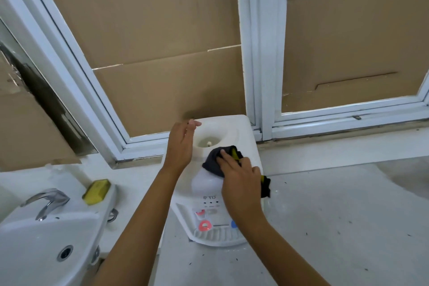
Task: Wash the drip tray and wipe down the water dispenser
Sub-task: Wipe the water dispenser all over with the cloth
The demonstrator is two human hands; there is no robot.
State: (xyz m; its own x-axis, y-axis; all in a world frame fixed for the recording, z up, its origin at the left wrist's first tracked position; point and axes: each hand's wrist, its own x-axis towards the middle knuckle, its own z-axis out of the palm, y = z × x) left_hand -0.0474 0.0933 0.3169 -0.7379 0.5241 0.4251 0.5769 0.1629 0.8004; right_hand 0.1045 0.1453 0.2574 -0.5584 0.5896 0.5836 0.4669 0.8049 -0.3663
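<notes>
A white water dispenser (239,127) stands below me against the window, with a round bottle well on its top. My right hand (241,183) presses a dark cloth with a yellow stripe (214,162) onto the front edge of the dispenser's top. My left hand (180,144) rests on the top's left edge, fingers loosely apart, holding nothing. The white ribbed drip tray (220,238) sits in place at the dispenser's front, under the red tap (204,225) and the blue tap (233,224).
A white washbasin (34,246) with a chrome tap (47,201) is at the lower left, and a yellow sponge (97,191) lies on its rim. Windows covered with brown cardboard (151,42) fill the wall behind. Speckled pale floor (348,227) lies to the right.
</notes>
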